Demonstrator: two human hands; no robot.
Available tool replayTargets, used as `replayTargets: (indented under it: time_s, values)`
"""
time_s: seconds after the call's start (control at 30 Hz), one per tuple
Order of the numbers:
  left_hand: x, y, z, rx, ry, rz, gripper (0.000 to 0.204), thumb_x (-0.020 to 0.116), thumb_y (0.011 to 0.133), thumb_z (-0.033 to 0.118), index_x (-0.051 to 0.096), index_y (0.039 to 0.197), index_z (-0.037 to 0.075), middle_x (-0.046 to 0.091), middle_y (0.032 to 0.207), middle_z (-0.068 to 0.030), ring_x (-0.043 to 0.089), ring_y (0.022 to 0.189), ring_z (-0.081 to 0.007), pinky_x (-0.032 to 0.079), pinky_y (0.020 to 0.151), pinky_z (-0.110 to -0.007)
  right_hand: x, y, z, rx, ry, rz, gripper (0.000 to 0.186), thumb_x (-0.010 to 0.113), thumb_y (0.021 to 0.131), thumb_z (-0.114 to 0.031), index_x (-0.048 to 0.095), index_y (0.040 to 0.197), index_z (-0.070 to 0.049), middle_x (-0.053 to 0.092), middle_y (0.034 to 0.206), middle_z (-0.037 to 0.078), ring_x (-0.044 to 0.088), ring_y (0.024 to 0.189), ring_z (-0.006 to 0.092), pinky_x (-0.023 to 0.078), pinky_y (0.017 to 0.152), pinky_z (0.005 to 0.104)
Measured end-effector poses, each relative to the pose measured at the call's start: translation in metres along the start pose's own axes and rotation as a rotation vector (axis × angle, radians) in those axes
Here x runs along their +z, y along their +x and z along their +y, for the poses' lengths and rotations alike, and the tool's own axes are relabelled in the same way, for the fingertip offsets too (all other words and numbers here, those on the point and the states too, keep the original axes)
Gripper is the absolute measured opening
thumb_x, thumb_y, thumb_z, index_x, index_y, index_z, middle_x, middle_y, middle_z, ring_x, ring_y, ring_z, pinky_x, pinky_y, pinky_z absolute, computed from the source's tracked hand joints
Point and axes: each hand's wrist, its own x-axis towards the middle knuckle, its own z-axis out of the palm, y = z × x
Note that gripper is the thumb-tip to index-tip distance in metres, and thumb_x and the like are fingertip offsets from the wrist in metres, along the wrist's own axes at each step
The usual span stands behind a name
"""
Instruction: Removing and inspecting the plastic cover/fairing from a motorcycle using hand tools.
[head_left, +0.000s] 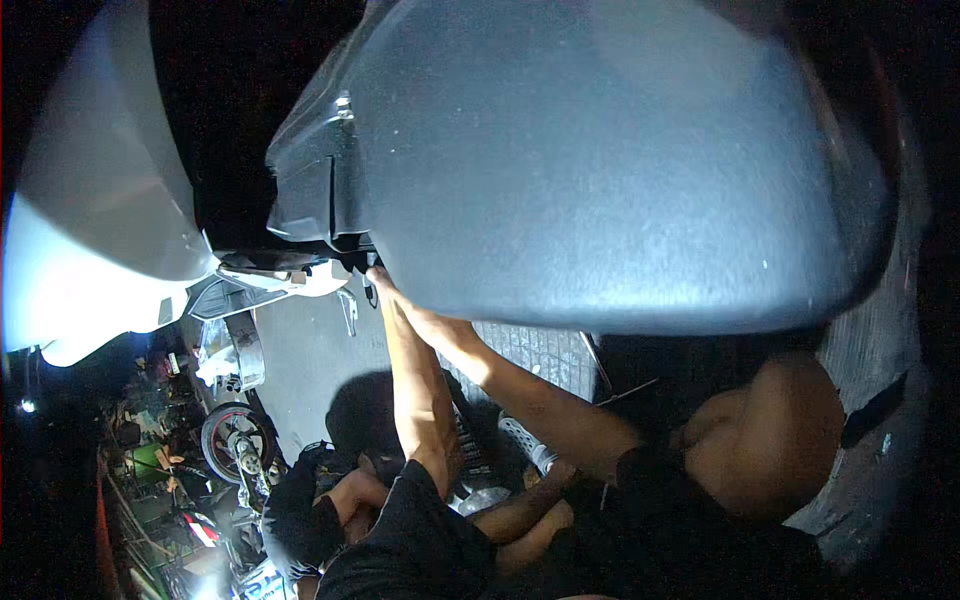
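Note:
A large dark grey scooter seat (600, 180) fills the upper middle, close in front of me. Both my bare arms reach forward and meet under its left front corner. There my left hand (376, 274) and my right hand (387, 290) overlap, close to the dark parts below the seat. Their fingers are mostly hidden, and whatever they may hold cannot be made out. Beside them hangs a dark loop (371, 293), perhaps a cable. A pale metal lever (349, 311) sticks down just left of the hands. White body panels (110, 250) of the scooter rise at the left.
A detached-looking wheel with a red-edged rim (237, 443) stands at the lower left, among cluttered parts (160, 460). A dark-clothed person (300, 520) seems to crouch nearby. Below my arms a sandalled foot (525, 440) rests on the grey floor (300, 370). A bent bare knee (790, 430) is at the right.

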Motion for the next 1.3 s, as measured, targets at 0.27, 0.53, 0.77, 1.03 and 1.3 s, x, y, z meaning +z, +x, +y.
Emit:
replayTargets:
  time_s: [0.27, 0.53, 0.77, 1.03, 1.3]
  values:
    - [-0.005, 0.000, 0.018, 0.023, -0.015, -0.014, 0.060, 0.045, 0.083, 0.053, 0.053, 0.121, 0.007, 0.057, 0.117, -0.0126, 0.055, 0.107, -0.0316, 0.045, 0.092, -0.048, -0.009, 0.008, -0.033, 0.009, -0.231, -0.405, 0.047, 0.047, 0.097, -0.037, 0.050, 0.123, 0.002, 0.055, 0.123, 0.016, 0.054, 0.112, 0.0231, 0.045, 0.094, 0.0330]
    - [-0.005, -0.005, 0.015, 0.038, -0.006, -0.039, 0.061, 0.043, 0.084, 0.054, 0.052, 0.122, 0.007, 0.056, 0.119, -0.0125, 0.054, 0.109, -0.0317, 0.044, 0.094, -0.048, 0.023, 0.027, 0.059, -0.261, -0.357, -0.159, 0.044, 0.054, 0.095, -0.032, 0.051, 0.122, 0.003, 0.055, 0.123, 0.015, 0.053, 0.112, 0.0194, 0.040, 0.098, 0.0299]
    - [-0.006, -0.014, 0.021, 0.048, -0.038, -0.064, 0.062, 0.041, 0.085, 0.055, 0.051, 0.124, 0.008, 0.055, 0.121, -0.0124, 0.053, 0.111, -0.0317, 0.043, 0.095, -0.048, 0.001, -0.004, 0.000, 0.178, 0.269, 0.039, 0.068, 0.075, 0.074, -0.049, 0.057, 0.116, 0.001, 0.056, 0.119, 0.021, 0.049, 0.118, 0.0306, 0.035, 0.102, 0.0446]
    - [0.007, -0.010, 0.014, 0.042, -0.084, -0.124, 0.064, 0.039, 0.086, 0.056, 0.050, 0.125, 0.008, 0.054, 0.123, -0.0123, 0.052, 0.113, -0.0318, 0.042, 0.096, -0.049, -0.005, 0.001, 0.013, 0.240, 0.279, 0.083, 0.056, 0.071, 0.080, -0.047, 0.063, 0.108, 0.000, 0.064, 0.104, 0.012, 0.058, 0.101, 0.0198, 0.043, 0.090, 0.0334]
    - [0.025, -0.037, -0.020, -0.034, -0.096, 0.022, 0.079, 0.017, 0.089, 0.067, 0.037, 0.140, 0.010, 0.043, 0.139, -0.0122, 0.041, 0.126, -0.0345, 0.033, 0.106, -0.048, -0.069, -0.015, 0.047, 0.196, 0.487, 0.005, 0.047, 0.063, 0.089, -0.037, 0.058, 0.118, 0.000, 0.061, 0.116, 0.008, 0.054, 0.110, 0.0170, 0.039, 0.096, 0.0314]
